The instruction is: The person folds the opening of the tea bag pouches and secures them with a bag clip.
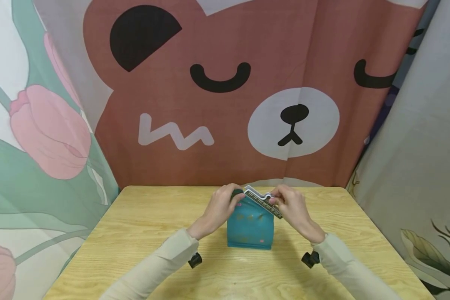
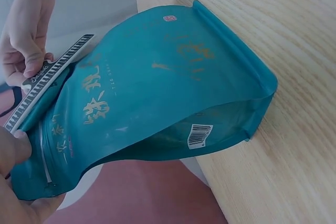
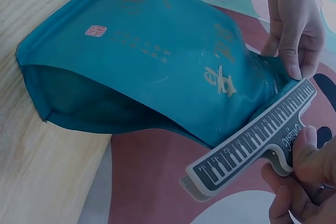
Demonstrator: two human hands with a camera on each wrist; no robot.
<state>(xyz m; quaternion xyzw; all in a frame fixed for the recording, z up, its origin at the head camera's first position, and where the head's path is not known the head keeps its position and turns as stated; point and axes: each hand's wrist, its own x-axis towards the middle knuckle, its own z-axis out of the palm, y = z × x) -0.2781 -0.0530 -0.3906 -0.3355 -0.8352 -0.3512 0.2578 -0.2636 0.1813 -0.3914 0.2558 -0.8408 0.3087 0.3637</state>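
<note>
A teal foil pouch [image 1: 250, 227] with gold lettering stands upright on the table. My left hand [image 1: 221, 206] pinches its top left corner between thumb and fingers. In my right hand [image 1: 293, 207] is a long clip [image 1: 263, 201] printed with piano keys, gripped by its handle. The clip slants down to the right across the pouch's top edge. In the right wrist view, the clip [image 3: 252, 140] lies along the folded top, its upper end right at the left thumb. A zip strip shows near the pouch's mouth [image 2: 46, 150] in the left wrist view.
The wooden table [image 1: 153, 216] carries the pouch near its far middle. Behind it hangs a curtain [image 1: 225, 125] with a brown bear print, and a tulip-patterned curtain [image 1: 48, 133] hangs at the left. A black wrist camera [image 1: 310, 259] sits under the right sleeve.
</note>
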